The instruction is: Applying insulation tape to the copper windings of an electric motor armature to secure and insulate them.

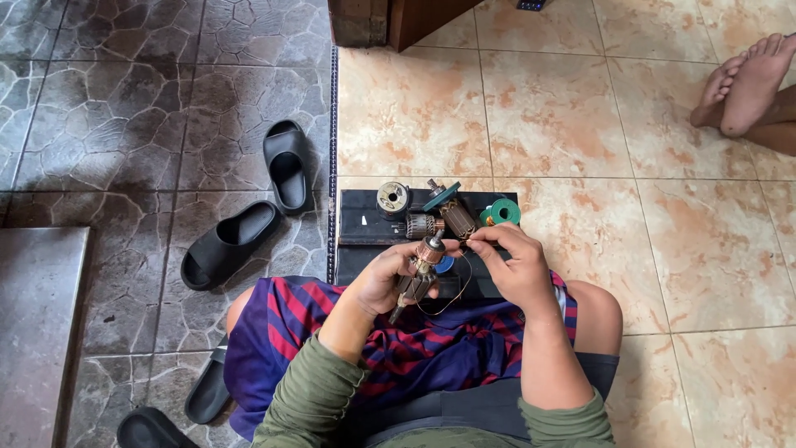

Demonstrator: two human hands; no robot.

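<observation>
My left hand (383,278) grips a small motor armature (421,272) with copper windings, its shaft pointing down toward my lap. A thin copper wire (461,286) loops from the armature up to my right hand (512,261), which pinches its end just right of the armature's top. Both hands hover over a black mat (358,224) on the floor. On the mat lie another armature (454,216), a dark spool (393,199) and a green spool of wire (502,213).
Two black slippers (249,211) lie on the dark stone floor to the left, two more (178,406) by my knee. Another person's bare feet (746,79) rest on the orange tiles at the far right. A wooden post (390,21) stands at the top.
</observation>
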